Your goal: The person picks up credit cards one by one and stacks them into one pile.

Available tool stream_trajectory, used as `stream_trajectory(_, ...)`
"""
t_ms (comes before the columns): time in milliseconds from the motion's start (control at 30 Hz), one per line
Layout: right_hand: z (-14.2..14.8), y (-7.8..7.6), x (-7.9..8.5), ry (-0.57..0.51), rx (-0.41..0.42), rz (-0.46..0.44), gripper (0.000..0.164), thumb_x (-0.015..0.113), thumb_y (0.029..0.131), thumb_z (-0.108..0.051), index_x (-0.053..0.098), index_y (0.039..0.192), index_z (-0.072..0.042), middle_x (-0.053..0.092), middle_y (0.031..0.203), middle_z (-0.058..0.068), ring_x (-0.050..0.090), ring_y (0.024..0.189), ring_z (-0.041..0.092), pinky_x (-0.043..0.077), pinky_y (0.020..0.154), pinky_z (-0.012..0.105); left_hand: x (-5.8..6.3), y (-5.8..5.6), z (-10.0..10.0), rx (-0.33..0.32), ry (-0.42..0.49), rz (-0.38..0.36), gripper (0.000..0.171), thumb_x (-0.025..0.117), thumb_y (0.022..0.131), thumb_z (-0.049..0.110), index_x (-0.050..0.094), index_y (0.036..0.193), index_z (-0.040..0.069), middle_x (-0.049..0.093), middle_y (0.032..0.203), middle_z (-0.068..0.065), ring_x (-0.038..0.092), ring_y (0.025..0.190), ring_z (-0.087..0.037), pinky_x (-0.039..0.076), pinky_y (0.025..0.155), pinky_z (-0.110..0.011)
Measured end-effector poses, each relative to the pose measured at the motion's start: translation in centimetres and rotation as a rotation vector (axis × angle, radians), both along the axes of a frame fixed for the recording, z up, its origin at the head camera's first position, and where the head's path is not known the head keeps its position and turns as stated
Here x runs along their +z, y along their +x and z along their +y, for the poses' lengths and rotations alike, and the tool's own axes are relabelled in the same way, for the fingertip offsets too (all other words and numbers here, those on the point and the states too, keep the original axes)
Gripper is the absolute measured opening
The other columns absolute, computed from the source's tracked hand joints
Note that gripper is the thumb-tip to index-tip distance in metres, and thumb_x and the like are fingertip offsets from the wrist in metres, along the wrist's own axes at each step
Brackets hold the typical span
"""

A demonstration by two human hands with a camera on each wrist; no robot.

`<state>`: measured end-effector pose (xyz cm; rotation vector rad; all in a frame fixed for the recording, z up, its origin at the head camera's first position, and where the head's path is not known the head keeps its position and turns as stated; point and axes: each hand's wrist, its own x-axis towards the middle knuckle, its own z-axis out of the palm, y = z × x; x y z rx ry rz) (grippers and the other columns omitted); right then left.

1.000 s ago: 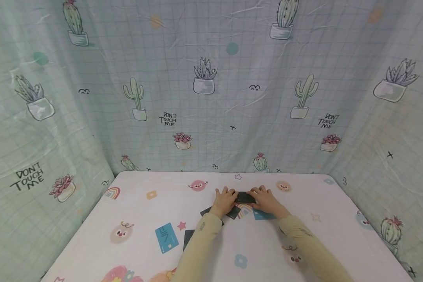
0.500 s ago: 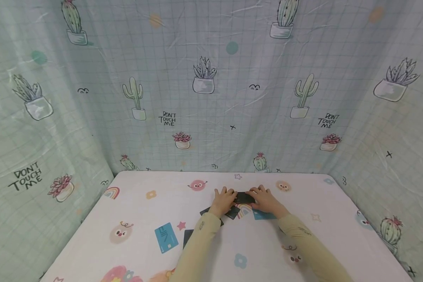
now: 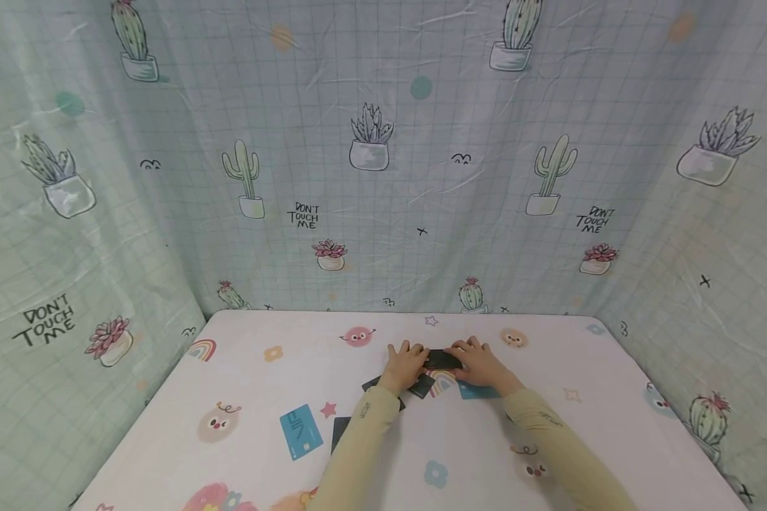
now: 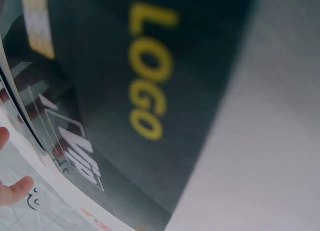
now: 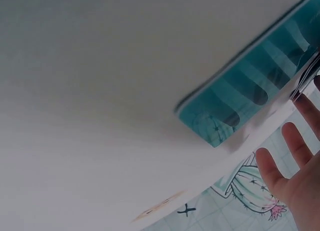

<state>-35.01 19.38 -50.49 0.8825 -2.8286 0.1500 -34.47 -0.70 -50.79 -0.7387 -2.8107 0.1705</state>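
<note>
Behind the rainbow print (image 3: pixel 443 382): your black card stack (image 3: pixel 443 360)
Left hand (image 3: pixel 405 367): half-curled, gripping its left end
Right hand (image 3: pixel 481 365): half-curled, gripping its right end
Blue card (image 3: pixel 477 392): right of the print

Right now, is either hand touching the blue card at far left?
No, the blue card lies apart, while the left hand and right hand hold a black item.

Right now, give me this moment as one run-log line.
left grip: holds black item at left end; right grip: holds it at right end; left blue card: flat on table; right blue card: partly hidden
</note>
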Motion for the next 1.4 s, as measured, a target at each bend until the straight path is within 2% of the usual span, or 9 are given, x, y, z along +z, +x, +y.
stream_trajectory(700,0.06,-0.05,-0.31,0.007,-0.015,0.014,0.040,0.060,0.082,-0.028,0.055,0.119,-0.016,0.054,0.109,0.007,0.042,0.090,0.024,0.035,0.064,0.040,-0.01,-0.02,-0.12,0.005,0.001,-0.007,0.038,0.050,0.088,0.037,0.049,0.124,0.024,0.053,0.121,0.005,0.044,0.111,-0.020,0.040,0.090,-0.051)
stream_trajectory(1200,0.16,-0.34,-0.80,0.018,-0.024,0.027,0.039,0.059,0.083,-0.032,0.055,0.120,-0.019,0.053,0.107,0.006,0.042,0.089,0.023,0.036,0.065,0.040,-0.25,-0.17,-0.13,-0.002,-0.011,0.017,0.037,0.052,0.087,0.038,0.050,0.122,0.025,0.053,0.119,0.005,0.044,0.109,-0.019,0.040,0.089,-0.051)
stream_trajectory(1400,0.24,-0.36,-0.88,0.025,-0.054,0.010,0.043,0.059,0.082,-0.033,0.053,0.121,-0.017,0.053,0.108,0.007,0.044,0.091,0.025,0.038,0.069,0.044,-0.23,-0.28,-0.24,-0.002,0.007,-0.013,0.038,0.052,0.087,0.038,0.050,0.122,0.023,0.054,0.119,0.004,0.045,0.110,-0.020,0.039,0.090,-0.051)
